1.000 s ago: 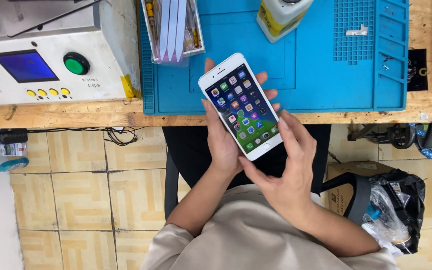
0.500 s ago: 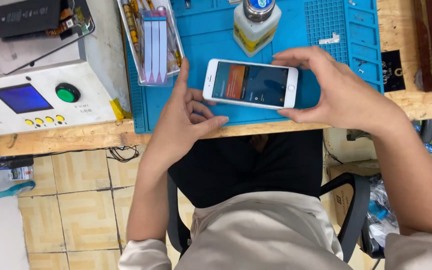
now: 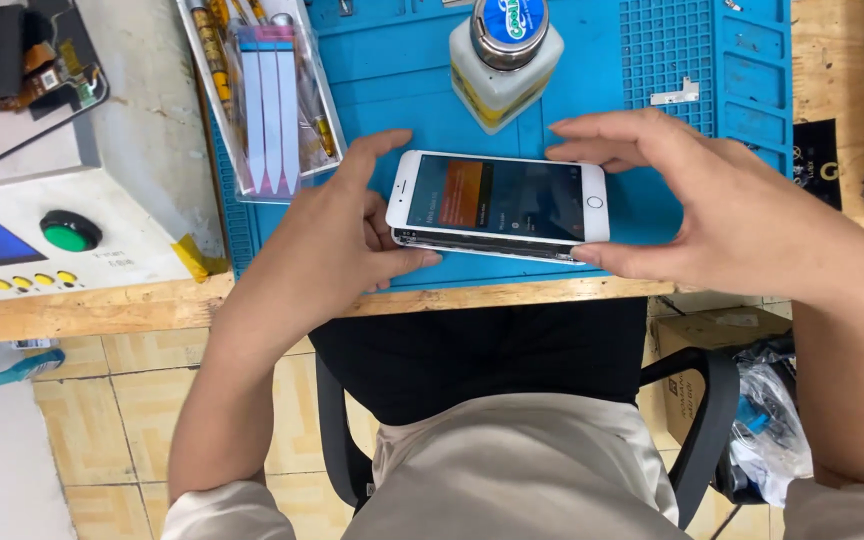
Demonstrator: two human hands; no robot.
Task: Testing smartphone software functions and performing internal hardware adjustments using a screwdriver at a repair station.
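Blue mat (image 3: pixel 592 60) on wooden surface (image 3: pixel 102 305). White phone (image 3: pixel 498 205), screen seemingly lifting: light, rigid, fragile; pinched edgewise by left hand (image 3: pixel 337 240) and right hand (image 3: pixel 722 205), fingers half-curled.

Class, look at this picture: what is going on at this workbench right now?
A seated person holds a white phone sideways in both bare hands over a blue mat. The left hand grips its left end, the right hand its right end. The screen is lit, and its front panel seems slightly lifted from the body along the near edge. A bottle stands on the mat just behind, a clear tray of strips lies to the left, and a white machine sits farther left.
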